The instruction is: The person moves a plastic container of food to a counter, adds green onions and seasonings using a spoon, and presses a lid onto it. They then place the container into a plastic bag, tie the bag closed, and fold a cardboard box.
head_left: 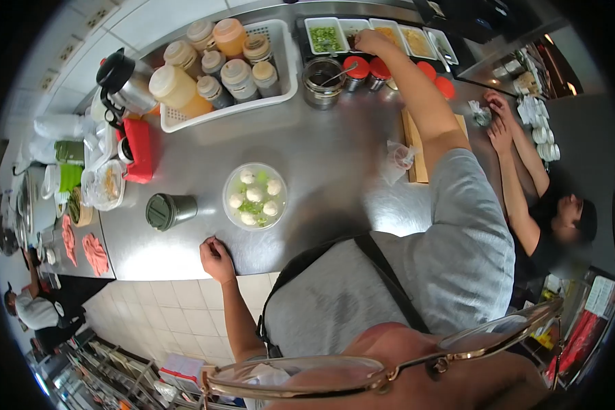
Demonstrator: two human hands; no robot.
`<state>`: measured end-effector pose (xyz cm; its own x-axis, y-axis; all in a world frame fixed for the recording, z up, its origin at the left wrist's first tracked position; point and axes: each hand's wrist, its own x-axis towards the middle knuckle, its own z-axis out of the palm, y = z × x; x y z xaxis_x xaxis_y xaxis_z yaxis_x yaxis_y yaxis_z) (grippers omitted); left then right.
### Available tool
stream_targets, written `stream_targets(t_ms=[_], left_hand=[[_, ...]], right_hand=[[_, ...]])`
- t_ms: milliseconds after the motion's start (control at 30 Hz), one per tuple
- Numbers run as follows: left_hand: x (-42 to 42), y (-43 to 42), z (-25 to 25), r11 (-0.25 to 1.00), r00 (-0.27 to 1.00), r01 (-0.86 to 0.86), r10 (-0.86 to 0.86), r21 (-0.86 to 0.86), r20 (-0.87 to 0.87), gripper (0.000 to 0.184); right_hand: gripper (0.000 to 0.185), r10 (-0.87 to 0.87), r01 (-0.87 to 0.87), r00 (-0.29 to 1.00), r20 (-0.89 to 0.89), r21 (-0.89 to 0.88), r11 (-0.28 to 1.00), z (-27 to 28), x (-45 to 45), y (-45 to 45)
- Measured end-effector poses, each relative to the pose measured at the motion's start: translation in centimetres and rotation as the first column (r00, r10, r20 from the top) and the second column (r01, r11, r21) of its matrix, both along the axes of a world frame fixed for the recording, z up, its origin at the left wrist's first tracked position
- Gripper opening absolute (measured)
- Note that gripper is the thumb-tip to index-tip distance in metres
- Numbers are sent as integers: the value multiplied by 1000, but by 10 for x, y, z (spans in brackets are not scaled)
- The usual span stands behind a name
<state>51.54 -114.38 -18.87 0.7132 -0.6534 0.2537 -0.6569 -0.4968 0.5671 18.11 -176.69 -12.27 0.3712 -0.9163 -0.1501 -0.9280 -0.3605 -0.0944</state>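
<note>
While the right hand [369,42], grip unclear, reaches the trays [352,22] by the desk's [328,164] far edge and the left hand [216,260] curls closed, the bowl [285,199] would likely slosh; cup its sides.

pretty shiny steel counter [321,164], white wall tiles [126,20], beige floor tiles [160,307], crammed metal shelving [116,359], bright glare

I can't read any words, brands or numbers from here. Over on the far right, a white sheet [600,295] above the red packaging [583,336] seems to carry print, but it's too small and blurred.
</note>
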Motion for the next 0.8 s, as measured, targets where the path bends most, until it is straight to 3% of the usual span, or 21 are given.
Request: stream_targets(t_ms=[167,300,400,467,600,667,733,800], left_hand=[[3,5,-8,999,997,-31,33,26,-72,7],[2,5,-7,999,997,-39,41,34,-59,7],[2,5,-6,999,995,-39,41,30,-86,8],[3,5,-8,999,997,-39,40,13,-59,8],[1,1,1,1000,1000,-18,18,13,-6,7],[3,1,-2,998,998,-55,55,10,-11,7],[7,5,-7,1000,1000,-3,3,0,-14,7],[5,4,-4,1000,1000,-2,2,8,24,7]], right_hand=[[35,-97,75,984,148,147,986,11,2,1],[33,-181,161,977,110,169,972,11,9,-2],[32,-124,124,992,-6,25,992,31,6,1],[24,40,-46,999,-36,-176,983,27,-12,-7],[25,88,-134,977,-192,-241,961,20,-15,-1],[25,62,-169,954,-292,-358,918,11,-12,9],[26,157,-308,899,-409,-337,890,11,-14,21],[27,149,-257,895,-421,-215,942,17,-9,26]])
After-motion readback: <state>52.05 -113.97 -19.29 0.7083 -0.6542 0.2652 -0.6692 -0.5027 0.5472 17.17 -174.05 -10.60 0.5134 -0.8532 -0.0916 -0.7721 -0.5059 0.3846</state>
